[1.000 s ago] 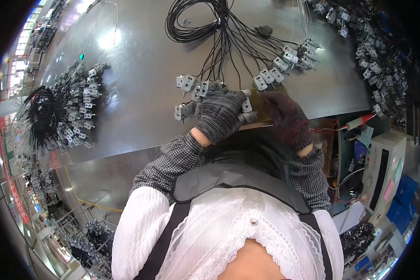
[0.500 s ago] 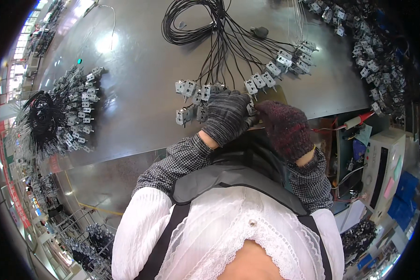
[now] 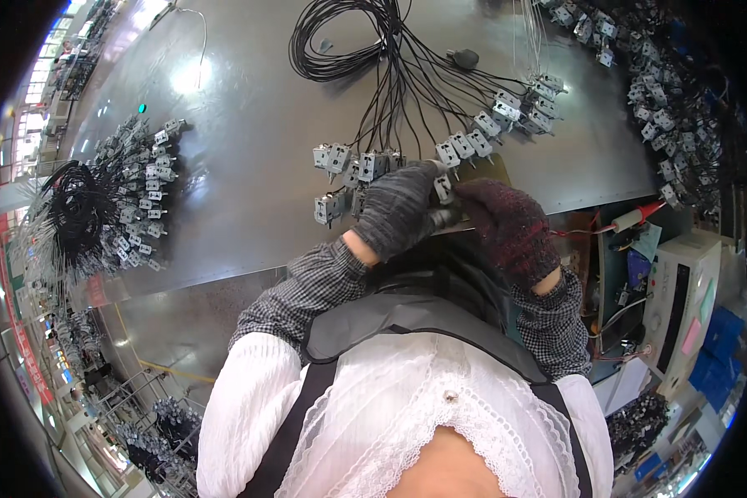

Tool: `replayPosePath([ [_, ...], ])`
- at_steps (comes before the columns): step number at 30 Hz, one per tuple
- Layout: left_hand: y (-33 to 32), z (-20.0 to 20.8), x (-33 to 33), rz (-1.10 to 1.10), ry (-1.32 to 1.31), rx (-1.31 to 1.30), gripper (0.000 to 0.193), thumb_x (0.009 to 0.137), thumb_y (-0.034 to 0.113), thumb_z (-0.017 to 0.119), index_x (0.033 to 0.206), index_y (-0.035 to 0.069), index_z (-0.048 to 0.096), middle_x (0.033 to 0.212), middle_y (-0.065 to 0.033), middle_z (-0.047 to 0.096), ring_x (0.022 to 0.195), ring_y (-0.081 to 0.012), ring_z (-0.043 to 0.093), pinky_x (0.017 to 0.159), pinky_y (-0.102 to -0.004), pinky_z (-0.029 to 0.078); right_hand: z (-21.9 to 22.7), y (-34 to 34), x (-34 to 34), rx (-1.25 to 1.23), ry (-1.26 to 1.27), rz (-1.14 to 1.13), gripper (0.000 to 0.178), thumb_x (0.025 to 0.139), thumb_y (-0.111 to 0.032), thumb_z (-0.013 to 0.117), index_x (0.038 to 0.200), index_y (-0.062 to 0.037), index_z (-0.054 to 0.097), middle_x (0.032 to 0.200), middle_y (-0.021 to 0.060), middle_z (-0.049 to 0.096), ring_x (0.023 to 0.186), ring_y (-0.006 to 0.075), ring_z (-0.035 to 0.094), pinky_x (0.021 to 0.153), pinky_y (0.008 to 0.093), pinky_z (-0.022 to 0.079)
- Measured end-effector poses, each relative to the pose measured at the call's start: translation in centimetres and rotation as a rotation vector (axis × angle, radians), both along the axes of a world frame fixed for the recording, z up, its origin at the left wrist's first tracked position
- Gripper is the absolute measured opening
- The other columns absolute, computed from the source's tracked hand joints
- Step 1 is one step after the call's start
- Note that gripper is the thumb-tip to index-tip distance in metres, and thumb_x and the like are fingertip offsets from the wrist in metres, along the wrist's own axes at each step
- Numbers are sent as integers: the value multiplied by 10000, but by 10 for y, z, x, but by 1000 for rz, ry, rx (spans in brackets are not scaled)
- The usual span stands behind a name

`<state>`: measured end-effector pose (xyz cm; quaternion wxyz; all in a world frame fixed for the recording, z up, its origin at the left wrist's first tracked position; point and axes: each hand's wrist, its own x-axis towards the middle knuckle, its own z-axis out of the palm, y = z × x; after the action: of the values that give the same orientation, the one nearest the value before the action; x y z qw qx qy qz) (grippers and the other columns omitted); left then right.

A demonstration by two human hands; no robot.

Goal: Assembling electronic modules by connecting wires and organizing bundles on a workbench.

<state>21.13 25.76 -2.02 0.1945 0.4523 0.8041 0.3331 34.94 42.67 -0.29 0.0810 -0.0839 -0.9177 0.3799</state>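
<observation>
My left hand (image 3: 397, 207), in a grey knitted glove, pinches a small silvery metal block (image 3: 443, 189) near the table's front edge. My right hand (image 3: 508, 224), in a dark red and black glove, is closed right beside that block; what its fingertips hold is hidden. Beyond my hands lies a coiled bundle of black cables (image 3: 340, 70) that fans out toward me. Similar metal blocks sit at the cable ends, one cluster (image 3: 334, 158) left of my left hand and a row (image 3: 477, 139) ahead of my right hand.
The metal table (image 3: 249, 166) carries another cable bundle with blocks (image 3: 145, 191) at the left and a large heap of them (image 3: 664, 108) at the right. A red-and-white handled tool (image 3: 639, 214) and a pale boxy machine (image 3: 681, 290) stand right of the table edge.
My left hand has shifted slightly toward me and turned, so more of the metal block between my hands shows. My right hand has barely moved.
</observation>
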Motion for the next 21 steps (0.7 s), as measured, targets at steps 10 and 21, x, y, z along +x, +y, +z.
replayPosePath([
  [10,-108,-26,-121,15,120,-41,613,849,262,900,1358,24,655,1242,-161,708,1151,-293,708,1010,-405,596,-9,-3,8,-9,115,-2,219,997,-90,688,1204,-47,745,1058,170,767,969,319,764,855,396,600],
  [21,-41,8,-70,180,-562,646,363,1080,329,643,1277,32,708,1188,-103,753,1046,-145,707,835,-295,618,-24,-33,5,-405,-53,162,247,1015,-78,678,1256,-53,725,1115,155,769,1046,287,756,907,387,591],
])
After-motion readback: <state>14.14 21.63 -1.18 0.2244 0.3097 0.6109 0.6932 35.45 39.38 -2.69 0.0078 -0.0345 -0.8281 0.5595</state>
